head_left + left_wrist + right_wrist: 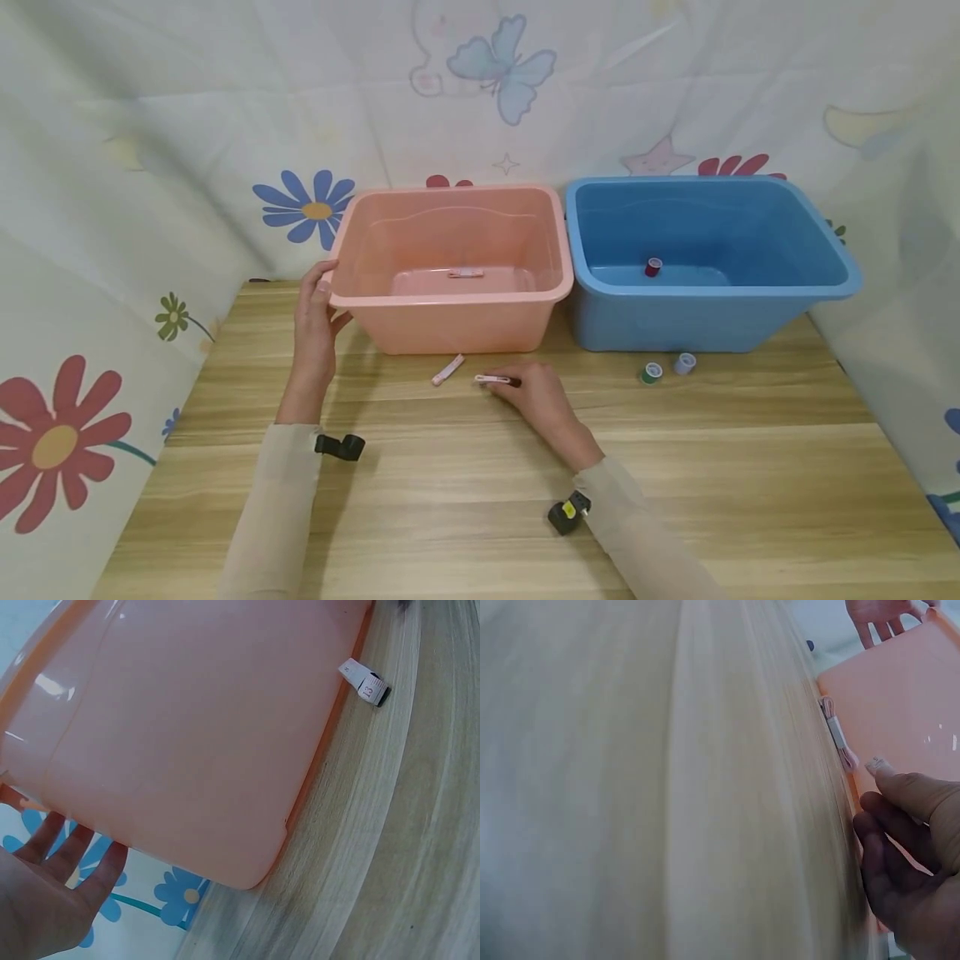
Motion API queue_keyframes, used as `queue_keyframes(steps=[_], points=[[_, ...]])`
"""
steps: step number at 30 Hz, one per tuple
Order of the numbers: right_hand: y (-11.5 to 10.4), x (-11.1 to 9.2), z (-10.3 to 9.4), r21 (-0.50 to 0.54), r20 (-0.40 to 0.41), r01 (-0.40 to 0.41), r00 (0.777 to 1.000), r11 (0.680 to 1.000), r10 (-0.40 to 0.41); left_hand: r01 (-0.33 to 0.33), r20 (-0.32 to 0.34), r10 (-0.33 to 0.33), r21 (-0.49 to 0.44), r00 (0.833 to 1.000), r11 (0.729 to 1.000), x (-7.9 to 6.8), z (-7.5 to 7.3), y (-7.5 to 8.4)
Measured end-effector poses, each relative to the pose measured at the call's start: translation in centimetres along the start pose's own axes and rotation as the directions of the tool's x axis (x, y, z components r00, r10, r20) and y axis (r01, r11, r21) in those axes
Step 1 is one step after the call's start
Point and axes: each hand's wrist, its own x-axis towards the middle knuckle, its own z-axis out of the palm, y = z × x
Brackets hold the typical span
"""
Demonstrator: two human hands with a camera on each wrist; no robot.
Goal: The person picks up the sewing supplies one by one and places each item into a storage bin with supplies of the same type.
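Note:
My left hand (313, 337) is at the left end of the pink bin (450, 325), gripping its rim, with several fingers along the outer end wall in the left wrist view. Between thumb and fingers my right hand (540, 400) pinches a folded tape measure (491, 380), low over the table before the bin. Its dark end shows by the fingers. A second folded tape measure (448, 369) lies on the table just left of it, close to the bin's base; the left wrist view shows printed numbers on a folded tape measure (366, 682). Inside the bin lies another folded tape measure (466, 272).
Right beside the pink bin stands a blue bin (667, 321) with a red thread spool (653, 267) inside. In front of it on the wooden table (450, 517) are a green spool (651, 373) and a white spool (685, 363). A patterned cloth (225, 100) hangs behind.

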Motion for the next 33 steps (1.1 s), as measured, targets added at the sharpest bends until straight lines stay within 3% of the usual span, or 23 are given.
queue_keyframes(steps=[13, 22, 33], points=[[0.6, -0.6, -2.1, 0.066, 0.01, 0.076, 0.997, 0.995, -0.076, -0.008, -0.01, 0.008, 0.007, 1.0, 1.0, 0.0, 0.0, 0.1], [-0.2, -1.3, -4.7, 0.156, 0.02, 0.019, 1.0, 0.988, -0.022, -0.003, 0.0, 0.003, 0.025, 1.0, 1.0, -0.3, -0.2, 0.5], [-1.1, -1.4, -6.4, 0.087, -0.032, 0.075, 0.997, 0.993, -0.073, 0.011, 0.003, -0.011, 0.014, 1.0, 1.0, 0.0, 0.1, 0.2]])
